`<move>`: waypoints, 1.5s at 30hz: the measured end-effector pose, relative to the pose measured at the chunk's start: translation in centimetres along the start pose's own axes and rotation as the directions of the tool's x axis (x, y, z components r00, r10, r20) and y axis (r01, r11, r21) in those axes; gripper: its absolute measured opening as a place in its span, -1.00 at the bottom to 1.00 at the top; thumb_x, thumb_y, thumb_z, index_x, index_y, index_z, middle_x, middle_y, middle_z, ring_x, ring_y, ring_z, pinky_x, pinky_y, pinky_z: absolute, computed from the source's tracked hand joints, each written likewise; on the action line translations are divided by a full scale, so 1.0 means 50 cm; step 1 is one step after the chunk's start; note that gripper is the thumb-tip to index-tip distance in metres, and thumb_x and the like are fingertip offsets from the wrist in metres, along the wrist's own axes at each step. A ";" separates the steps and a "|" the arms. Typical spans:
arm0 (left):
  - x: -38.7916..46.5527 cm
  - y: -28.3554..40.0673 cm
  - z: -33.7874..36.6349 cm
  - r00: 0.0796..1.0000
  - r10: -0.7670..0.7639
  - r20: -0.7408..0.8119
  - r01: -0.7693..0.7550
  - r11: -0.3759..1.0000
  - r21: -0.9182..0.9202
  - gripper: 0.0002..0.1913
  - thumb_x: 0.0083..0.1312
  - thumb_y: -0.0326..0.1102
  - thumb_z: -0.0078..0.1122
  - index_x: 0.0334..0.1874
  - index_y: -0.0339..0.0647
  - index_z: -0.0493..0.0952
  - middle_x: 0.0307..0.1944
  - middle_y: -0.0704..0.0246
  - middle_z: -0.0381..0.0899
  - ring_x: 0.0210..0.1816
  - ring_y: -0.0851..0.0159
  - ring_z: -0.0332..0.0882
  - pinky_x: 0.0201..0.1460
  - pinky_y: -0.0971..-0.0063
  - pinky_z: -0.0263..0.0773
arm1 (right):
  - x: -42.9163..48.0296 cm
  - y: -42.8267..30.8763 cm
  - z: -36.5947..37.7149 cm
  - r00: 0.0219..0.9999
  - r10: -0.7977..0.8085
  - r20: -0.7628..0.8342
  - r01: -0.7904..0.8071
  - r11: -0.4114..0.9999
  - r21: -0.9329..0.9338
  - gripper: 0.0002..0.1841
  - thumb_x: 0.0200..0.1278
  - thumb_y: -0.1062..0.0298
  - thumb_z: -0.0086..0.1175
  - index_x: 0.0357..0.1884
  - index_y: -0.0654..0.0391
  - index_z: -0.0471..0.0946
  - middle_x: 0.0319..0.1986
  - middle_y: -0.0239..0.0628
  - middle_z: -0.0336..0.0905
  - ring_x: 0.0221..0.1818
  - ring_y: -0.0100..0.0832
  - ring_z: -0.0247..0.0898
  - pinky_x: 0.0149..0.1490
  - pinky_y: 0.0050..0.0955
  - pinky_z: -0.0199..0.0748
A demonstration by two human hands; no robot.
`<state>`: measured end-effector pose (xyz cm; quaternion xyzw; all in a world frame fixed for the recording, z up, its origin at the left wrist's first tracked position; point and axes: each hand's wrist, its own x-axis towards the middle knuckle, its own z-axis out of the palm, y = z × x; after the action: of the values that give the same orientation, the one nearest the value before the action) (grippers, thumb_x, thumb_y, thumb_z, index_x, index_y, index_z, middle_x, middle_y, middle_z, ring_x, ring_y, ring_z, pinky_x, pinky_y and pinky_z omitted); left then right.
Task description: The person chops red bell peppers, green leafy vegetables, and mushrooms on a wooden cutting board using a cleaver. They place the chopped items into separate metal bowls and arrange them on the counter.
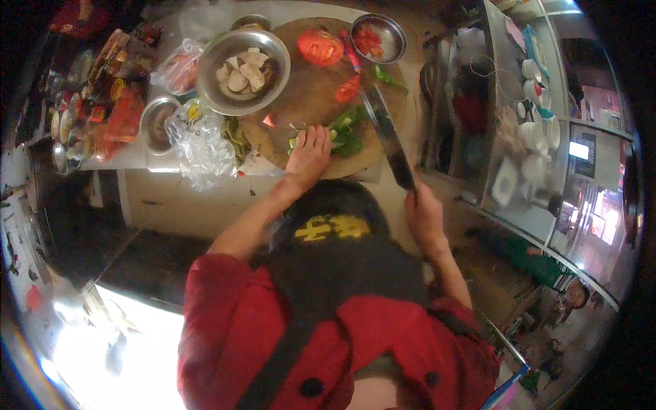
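My left hand [310, 154] rests on leafy greens [349, 134] near the front edge of a round wooden chopping board [312, 84], its fingers over the pale stalks. My right hand [424, 212] is closed on the handle of a long-bladed kitchen knife [387, 136], whose blade points away over the right part of the board. Near the blade tip lie a cut tomato piece [348, 88] and a red-handled tool [352, 55]. A larger cut tomato [320, 47] sits at the board's back.
A steel bowl of pale sliced food [209, 84] overlaps the board's left side. A small bowl with red pieces [401, 43] stands back right. Plastic bags [197, 143] and a smaller metal bowl [148, 125] are at left. Shelves with white dishes [551, 132] stand right; a person [551, 269] is beyond.
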<state>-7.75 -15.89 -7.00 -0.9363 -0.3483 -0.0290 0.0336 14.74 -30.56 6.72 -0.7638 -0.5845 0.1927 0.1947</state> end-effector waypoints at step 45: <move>-0.025 -0.020 -0.030 0.925 -0.278 -0.260 0.176 0.918 -0.355 -0.70 0.08 -0.33 0.25 -0.16 -0.31 0.53 -0.06 0.19 0.46 -0.04 0.08 0.43 -0.13 0.31 0.54 | -0.041 -0.035 0.073 0.985 0.010 0.173 0.002 0.997 -0.072 -0.88 0.24 0.39 0.06 -0.32 0.16 0.37 -0.45 0.08 0.49 -0.42 0.17 0.45 -0.37 0.03 0.40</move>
<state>-9.40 -16.07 -5.55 -0.8657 -0.4365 -0.2343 -0.0716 10.94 -31.85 4.68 -0.7518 -0.6043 0.2375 0.1152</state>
